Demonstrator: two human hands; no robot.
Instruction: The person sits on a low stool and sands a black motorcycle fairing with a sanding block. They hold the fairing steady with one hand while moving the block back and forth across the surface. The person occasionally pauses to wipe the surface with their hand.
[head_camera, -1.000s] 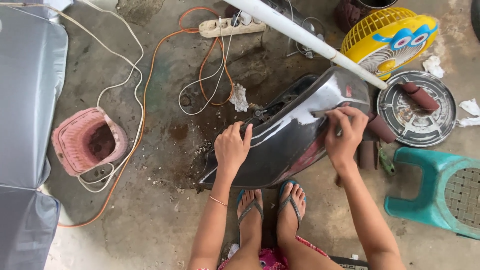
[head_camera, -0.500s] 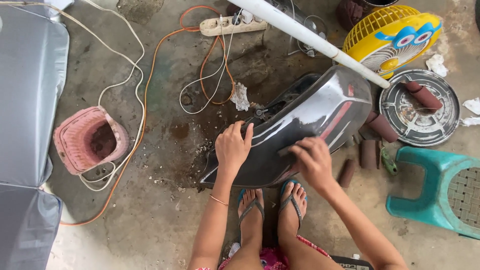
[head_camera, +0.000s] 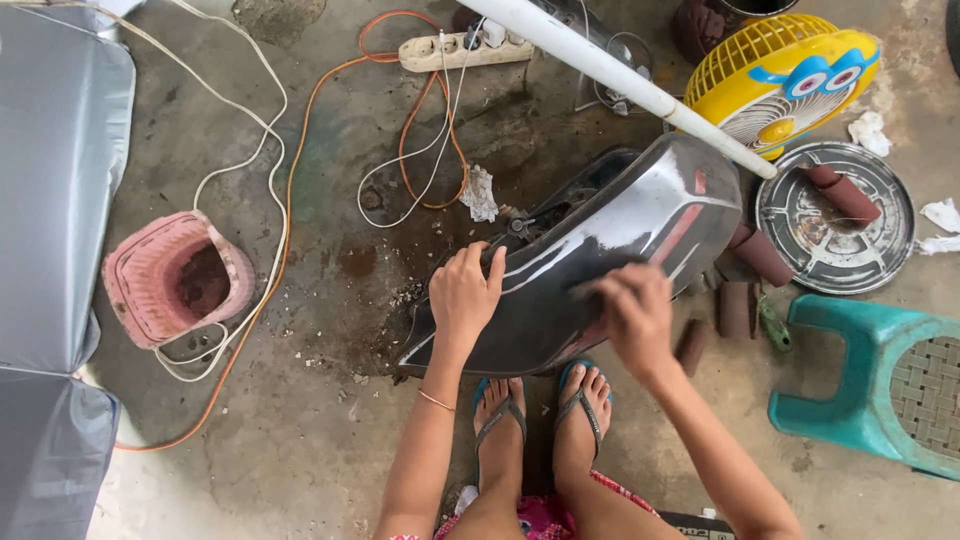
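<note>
A dark glossy curved body panel (head_camera: 620, 220) lies tilted on the concrete floor in front of my feet. My left hand (head_camera: 465, 295) grips its left upper edge, fingers curled over the rim. My right hand (head_camera: 635, 315) presses on the panel's lower middle. It is blurred with motion, and a small dark sheet (head_camera: 590, 287) shows under the fingertips. My feet in blue flip-flops (head_camera: 540, 410) stand just below the panel.
A white pipe (head_camera: 620, 80) crosses above the panel's right end. A yellow fan (head_camera: 780, 75), a round metal grille (head_camera: 835, 225), brown rolls (head_camera: 738, 308) and a teal stool (head_camera: 880, 380) lie right. A pink basket (head_camera: 175, 280), cables (head_camera: 290, 200), a power strip (head_camera: 460, 50) and grey panels (head_camera: 50, 200) lie left.
My right hand has slid down and left along the panel, from its upper right part to the lower middle. My left hand has kept its grip in the same place.
</note>
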